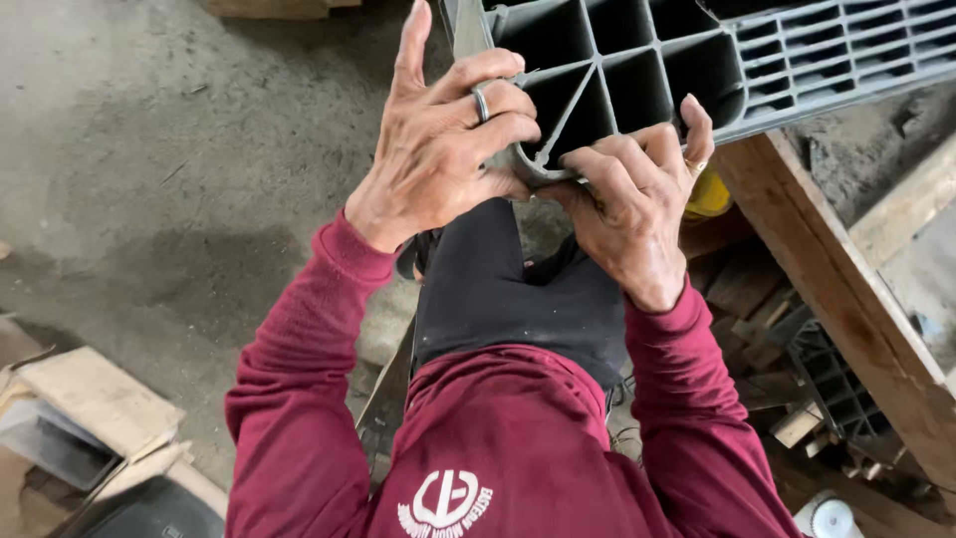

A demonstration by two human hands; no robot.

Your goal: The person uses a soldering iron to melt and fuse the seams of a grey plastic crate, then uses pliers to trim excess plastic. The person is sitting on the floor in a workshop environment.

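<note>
A grey plastic pallet (637,60) with a ribbed, gridded underside tilts across the top of the view. My left hand (438,149), wearing a ring, presses against its rounded corner with the index finger pointing up. My right hand (637,199) grips the same corner from below, its fingers curled over the edge and its thumb hooked into a rib cell. Both arms wear maroon sleeves. A yellow object (709,194) peeks out just behind my right hand; what it is cannot be told.
A wooden beam (846,299) runs diagonally at the right, with wood scraps (757,299) and a dark plastic grid piece (836,384) beneath it. Flat boards (100,399) lie at the lower left on the concrete floor (179,149). A white round lid (829,518) sits at the bottom right.
</note>
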